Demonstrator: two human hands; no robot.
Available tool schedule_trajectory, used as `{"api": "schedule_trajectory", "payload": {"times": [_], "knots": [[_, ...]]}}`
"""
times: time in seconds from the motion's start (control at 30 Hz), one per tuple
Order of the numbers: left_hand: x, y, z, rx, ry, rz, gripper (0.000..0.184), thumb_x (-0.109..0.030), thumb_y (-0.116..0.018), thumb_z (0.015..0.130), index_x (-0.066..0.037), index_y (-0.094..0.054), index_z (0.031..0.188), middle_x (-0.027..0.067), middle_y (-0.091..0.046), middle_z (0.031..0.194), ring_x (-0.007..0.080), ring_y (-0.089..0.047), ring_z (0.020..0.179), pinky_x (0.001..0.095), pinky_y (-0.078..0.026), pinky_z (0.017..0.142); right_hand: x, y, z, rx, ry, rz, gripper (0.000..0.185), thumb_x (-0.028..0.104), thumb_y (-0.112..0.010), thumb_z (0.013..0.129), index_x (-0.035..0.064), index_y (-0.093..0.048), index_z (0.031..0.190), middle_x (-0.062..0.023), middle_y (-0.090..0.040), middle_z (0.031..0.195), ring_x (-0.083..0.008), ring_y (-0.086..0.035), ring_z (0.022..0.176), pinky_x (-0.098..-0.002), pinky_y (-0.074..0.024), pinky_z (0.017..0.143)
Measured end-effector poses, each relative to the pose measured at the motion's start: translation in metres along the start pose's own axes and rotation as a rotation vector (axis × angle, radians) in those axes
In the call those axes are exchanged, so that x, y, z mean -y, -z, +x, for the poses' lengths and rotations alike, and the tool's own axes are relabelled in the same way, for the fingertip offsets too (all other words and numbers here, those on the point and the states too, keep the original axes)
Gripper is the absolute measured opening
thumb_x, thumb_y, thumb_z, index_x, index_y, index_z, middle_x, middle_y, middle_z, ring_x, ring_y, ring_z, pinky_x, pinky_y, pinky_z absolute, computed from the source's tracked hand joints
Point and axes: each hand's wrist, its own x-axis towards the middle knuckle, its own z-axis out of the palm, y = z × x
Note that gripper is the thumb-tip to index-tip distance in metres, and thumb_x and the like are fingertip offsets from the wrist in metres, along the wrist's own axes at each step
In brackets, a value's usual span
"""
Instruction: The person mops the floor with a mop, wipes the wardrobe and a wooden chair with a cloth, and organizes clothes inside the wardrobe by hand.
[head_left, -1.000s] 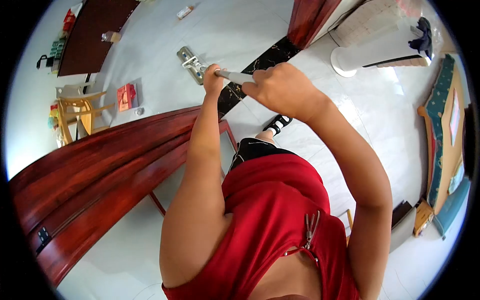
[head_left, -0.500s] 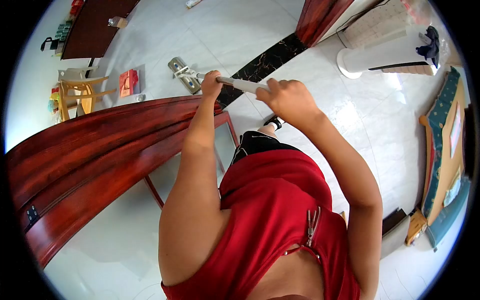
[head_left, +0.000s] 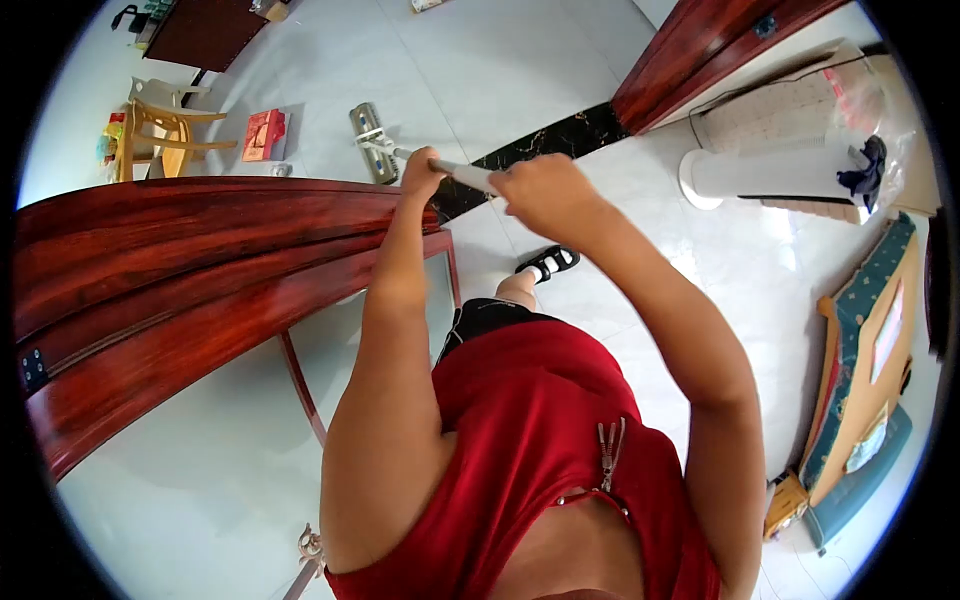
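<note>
A flat mop (head_left: 374, 143) lies with its long head on the pale tiled floor, just beyond the dark marble threshold strip. My left hand (head_left: 421, 175) is closed around the lower part of its grey pole (head_left: 462, 176). Higher up, my right hand (head_left: 548, 196) wraps the pale grip end, its fingers partly hidden from above. The pole slants between both hands and passes over the threshold strip (head_left: 545, 140).
On the left stands a dark red wooden door (head_left: 220, 235); another wooden frame (head_left: 690, 60) is at upper right. A red box (head_left: 265, 135) and a wooden chair (head_left: 165, 135) stand beyond the door. A white column-shaped appliance (head_left: 760, 172) is on the right. My sandalled foot (head_left: 548, 263) is below.
The view has shifted, and the mop head sits slightly nearer to me relative to the red box. My right hand has moved left, closer to my left hand. More of my sandal shows.
</note>
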Motion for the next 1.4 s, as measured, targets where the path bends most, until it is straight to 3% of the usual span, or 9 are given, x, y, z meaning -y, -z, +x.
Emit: {"api": "schedule_trajectory", "payload": {"times": [0.1,0.4,0.5,0.57,0.63,0.67,0.93,1.27,1.4], "knots": [[0.016,0.020,-0.001,0.025,0.087,0.051,0.020,-0.009,-0.074,0.074,-0.006,-0.055,0.078,0.0153,-0.059,0.079,0.0388,-0.057,0.087,0.0484,-0.045,0.074,0.005,-0.025,0.037,0.227,-0.072,-0.011,0.032,0.022,-0.073,0.079,0.0082,-0.065,0.107,-0.0119,-0.068,0.079,-0.0322,-0.069,0.075,-0.0428,-0.0537,0.065],[0.066,-0.002,-0.037,-0.079,0.086,0.225,0.013,-0.009,-0.069,0.075,-0.011,-0.057,0.080,0.0118,-0.063,0.087,0.0376,-0.059,0.091,0.0487,-0.047,0.076,0.037,-0.138,0.038,0.093,-0.122,0.047,0.031,0.019,-0.065,0.085,0.0123,-0.063,0.116,-0.0122,-0.066,0.082,-0.0306,-0.069,0.069,-0.0414,-0.0555,0.060],[0.018,0.017,-0.033,-0.179,0.060,0.183,0.010,-0.011,-0.069,0.074,-0.012,-0.060,0.079,0.0098,-0.064,0.087,0.0351,-0.060,0.092,0.0476,-0.048,0.075,0.033,-0.109,0.031,0.066,-0.115,-0.095,0.030,0.015,-0.059,0.087,0.0133,-0.062,0.116,-0.0116,-0.065,0.080,-0.0282,-0.068,0.067,-0.0384,-0.0548,0.057],[-0.009,0.010,-0.018,-0.251,-0.047,0.117,0.006,-0.011,-0.067,0.074,-0.013,-0.062,0.075,0.0080,-0.065,0.084,0.0327,-0.061,0.090,0.0468,-0.049,0.074,0.019,-0.071,0.020,-0.039,-0.062,-0.188,0.016,0.012,-0.060,0.083,0.0108,-0.066,0.098,-0.0093,-0.066,0.075,-0.0261,-0.070,0.067,-0.0367,-0.0544,0.055],[-0.039,-0.001,-0.004,-0.279,-0.169,0.049,0.004,-0.010,-0.065,0.074,-0.013,-0.063,0.071,0.0068,-0.065,0.079,0.0310,-0.063,0.085,0.0462,-0.049,0.071,0.005,-0.039,0.001,-0.075,-0.117,-0.168,0.016,0.014,-0.060,0.083,0.0114,-0.066,0.099,-0.0091,-0.064,0.074,-0.0264,-0.069,0.067,-0.0387,-0.0544,0.057],[-0.063,-0.004,0.000,-0.271,-0.205,0.019,0.005,-0.010,-0.064,0.074,-0.013,-0.063,0.070,0.0067,-0.065,0.075,0.0306,-0.063,0.082,0.0459,-0.049,0.069,-0.004,-0.028,-0.013,-0.062,-0.128,-0.223,0.032,0.023,-0.071,0.081,0.0169,-0.064,0.112,-0.0070,-0.061,0.075,-0.0255,-0.066,0.064,-0.0380,-0.0513,0.055],[-0.194,-0.029,0.006,-0.130,-0.338,-0.275,0.003,-0.008,-0.063,0.074,-0.010,-0.064,0.072,0.0100,-0.064,0.070,0.0334,-0.062,0.071,0.0440,-0.048,0.065,-0.009,0.099,-0.091,-0.004,-0.245,-0.168,0.036,0.015,-0.077,0.076,0.0119,-0.069,0.110,-0.0091,-0.066,0.077,-0.0285,-0.065,0.067,-0.0384,-0.0517,0.062],[-0.102,-0.009,0.025,-0.047,-0.228,-0.164,0.006,-0.012,-0.064,0.074,-0.008,-0.063,0.079,0.0119,-0.066,0.078,0.0350,-0.062,0.083,0.0455,-0.049,0.073,-0.017,0.025,-0.017,0.106,-0.183,-0.111,0.029,0.027,-0.071,0.082,0.0147,-0.068,0.107,-0.0105,-0.069,0.082,-0.0307,-0.068,0.073,-0.0420,-0.0537,0.064],[-0.052,-0.001,0.016,-0.047,-0.156,-0.068,0.012,-0.013,-0.066,0.076,-0.008,-0.064,0.087,0.0113,-0.066,0.088,0.0333,-0.062,0.091,0.0441,-0.050,0.078,-0.001,-0.042,0.012,0.152,-0.349,-0.009,0.029,0.028,-0.068,0.086,0.0144,-0.065,0.111,-0.0110,-0.069,0.082,-0.0311,-0.069,0.076,-0.0429,-0.0546,0.065]]}}
